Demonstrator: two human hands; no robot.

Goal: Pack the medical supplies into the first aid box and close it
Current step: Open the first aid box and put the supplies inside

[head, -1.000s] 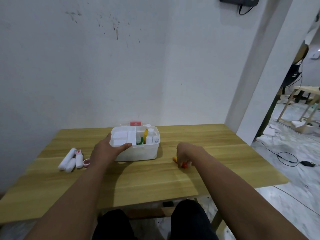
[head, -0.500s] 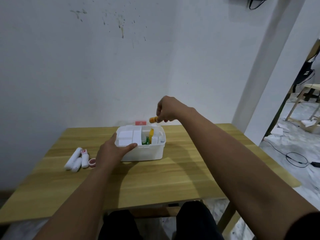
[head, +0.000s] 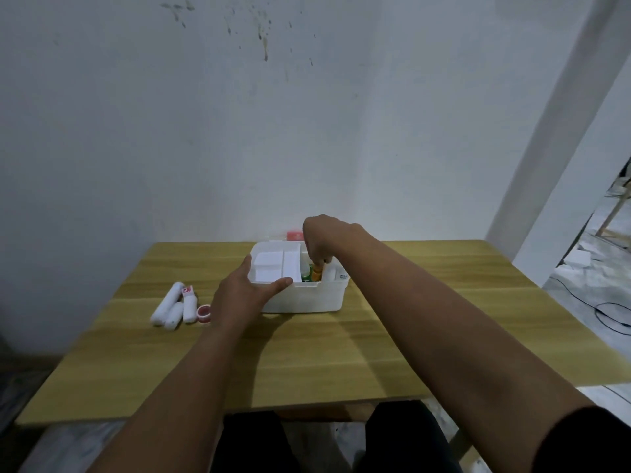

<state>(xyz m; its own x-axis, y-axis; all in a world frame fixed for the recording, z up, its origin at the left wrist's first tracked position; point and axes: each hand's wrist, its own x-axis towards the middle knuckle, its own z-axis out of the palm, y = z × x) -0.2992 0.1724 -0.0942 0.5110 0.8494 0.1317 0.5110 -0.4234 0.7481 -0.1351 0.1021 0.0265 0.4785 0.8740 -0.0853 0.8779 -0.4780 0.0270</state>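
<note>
A white first aid box [head: 307, 297] stands open on the wooden table [head: 341, 353], with white packets in its left compartments and small bottles in the right one. My left hand [head: 244, 295] grips the box's near left corner, thumb over the rim. My right hand [head: 319, 242] reaches down into the right compartment, fingertips pinched on a small orange bottle [head: 317, 274] standing upright among the others. Three white bandage rolls [head: 174, 307] and a red-and-white tape roll [head: 204, 313] lie on the table left of the box.
A red-topped part [head: 294, 235], probably the lid, shows just behind the box against the white wall. The table's right edge drops to a floor with black cables [head: 611, 315]. My dark-trousered knees sit under the near table edge.
My right hand picked the orange bottle off the table, lifted it above the box, and has now lowered it into the right compartment. The left hand stayed on the box.
</note>
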